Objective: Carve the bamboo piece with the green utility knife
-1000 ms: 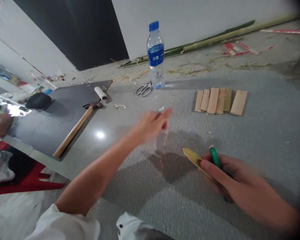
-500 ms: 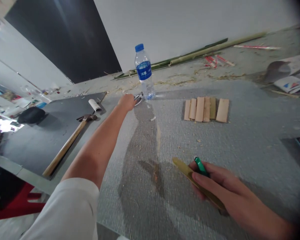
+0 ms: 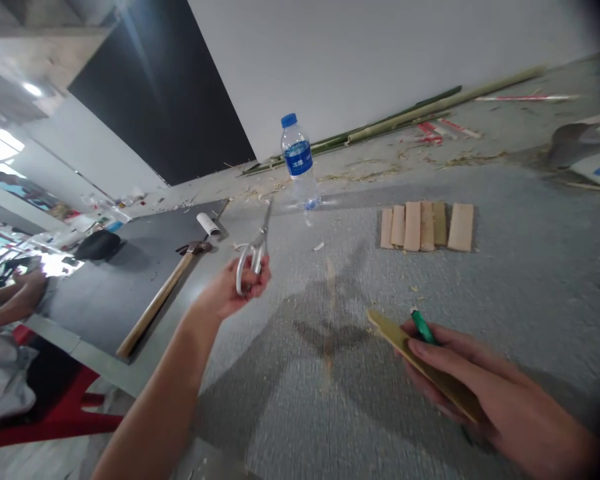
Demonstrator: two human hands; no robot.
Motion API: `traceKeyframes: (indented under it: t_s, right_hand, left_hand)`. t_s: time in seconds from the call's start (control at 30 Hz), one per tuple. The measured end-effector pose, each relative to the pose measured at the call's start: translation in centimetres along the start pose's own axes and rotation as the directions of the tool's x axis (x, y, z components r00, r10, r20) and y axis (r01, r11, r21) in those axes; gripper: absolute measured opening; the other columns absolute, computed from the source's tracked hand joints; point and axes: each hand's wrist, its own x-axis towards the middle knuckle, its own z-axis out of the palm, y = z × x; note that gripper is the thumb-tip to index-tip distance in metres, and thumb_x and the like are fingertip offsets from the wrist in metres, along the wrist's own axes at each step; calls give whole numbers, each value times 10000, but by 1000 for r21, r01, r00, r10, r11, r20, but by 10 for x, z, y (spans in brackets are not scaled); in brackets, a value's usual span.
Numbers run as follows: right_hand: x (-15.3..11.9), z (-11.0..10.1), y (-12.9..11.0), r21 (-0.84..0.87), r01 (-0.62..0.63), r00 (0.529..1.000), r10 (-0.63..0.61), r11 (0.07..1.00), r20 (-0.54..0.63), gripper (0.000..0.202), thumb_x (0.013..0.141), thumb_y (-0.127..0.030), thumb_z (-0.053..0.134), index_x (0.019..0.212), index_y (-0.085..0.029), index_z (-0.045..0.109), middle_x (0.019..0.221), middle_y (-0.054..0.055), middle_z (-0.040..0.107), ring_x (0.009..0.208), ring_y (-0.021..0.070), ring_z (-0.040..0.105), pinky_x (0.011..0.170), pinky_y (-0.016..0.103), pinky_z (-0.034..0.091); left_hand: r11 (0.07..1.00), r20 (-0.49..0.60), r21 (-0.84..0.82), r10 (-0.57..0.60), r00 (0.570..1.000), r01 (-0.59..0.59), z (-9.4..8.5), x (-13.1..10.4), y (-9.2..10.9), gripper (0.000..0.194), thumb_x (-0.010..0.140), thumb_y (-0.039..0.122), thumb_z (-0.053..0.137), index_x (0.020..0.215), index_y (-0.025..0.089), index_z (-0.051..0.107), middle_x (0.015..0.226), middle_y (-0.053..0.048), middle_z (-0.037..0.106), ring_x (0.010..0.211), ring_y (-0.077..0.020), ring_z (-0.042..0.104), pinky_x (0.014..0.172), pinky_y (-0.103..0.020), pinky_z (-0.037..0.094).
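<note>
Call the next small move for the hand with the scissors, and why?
Probably bring the scissors in the left hand across to the bamboo strip. The right hand holds that strip with a green lighter, one end jutting free.

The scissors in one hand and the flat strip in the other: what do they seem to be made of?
The scissors in the left hand look like bare metal all over: silvery grey loops and blades with a dull shine. The strip under the right hand looks like split bamboo, olive-yellow, matte and thin. The lighter held with it seems to be glossy green plastic.
</note>
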Motion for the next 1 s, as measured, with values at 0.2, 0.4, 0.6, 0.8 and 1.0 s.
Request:
traceKeyframes:
  t_s: [0.2, 0.4, 0.6, 0.8, 1.0]
  right_hand:
    - [5, 3, -14, 35, 134, 989, -132, 990, -63, 441, 788, -715, 933, 988, -331, 849, 672, 6, 713, 610, 256, 724, 416, 322, 564]
    - [2, -2, -4, 69, 158, 978, -146, 985, -146, 446, 784, -719, 944, 1017, -348, 861, 689, 1, 710, 647, 265, 739, 425, 322, 597]
    - [-5, -8, -1, 94, 206, 960, -183, 974, -212, 462, 831, -785, 886, 890, -333, 815, 643, -14, 663, 536, 207, 604, 405, 306, 528]
    - [-6, -6, -8, 29, 290, 932, -276, 956, -235, 455, 911, -761, 849, 895, -313, 766, 574, -42, 621, 491, 170, 534, 425, 285, 451]
    - [-8, -3, -10, -133, 364, 907, -383, 922, -176, 447, 1016, -699, 766, 836, -291, 740, 544, -50, 606, 471, 146, 508, 440, 261, 425]
  left_hand:
    - [946, 491, -257, -48, 870, 197, 63, -17, -27, 791, 805, 1016, 634, 871, 248, 462, 632, 57, 466, 393, -66, 286, 315, -208, 220]
    - [929, 733, -226, -35, 680, 292, 83, -28, -35, 753, 897, 996, 556, 926, 252, 447, 664, 60, 471, 383, -67, 296, 314, -221, 240]
    - [958, 729, -179, -23, 684, 224, 81, -32, -31, 747, 919, 994, 510, 954, 250, 445, 691, 58, 458, 402, -67, 288, 342, -238, 241]
    - [991, 594, -21, -91, 799, 129, 77, -46, -21, 591, 975, 775, 736, 1034, 216, 553, 796, 26, 496, 597, -97, 358, 494, -240, 270]
    - [982, 549, 165, -169, 819, 92, 76, -47, -17, 481, 862, 574, 907, 976, 204, 622, 845, 8, 561, 721, -139, 458, 598, -255, 360]
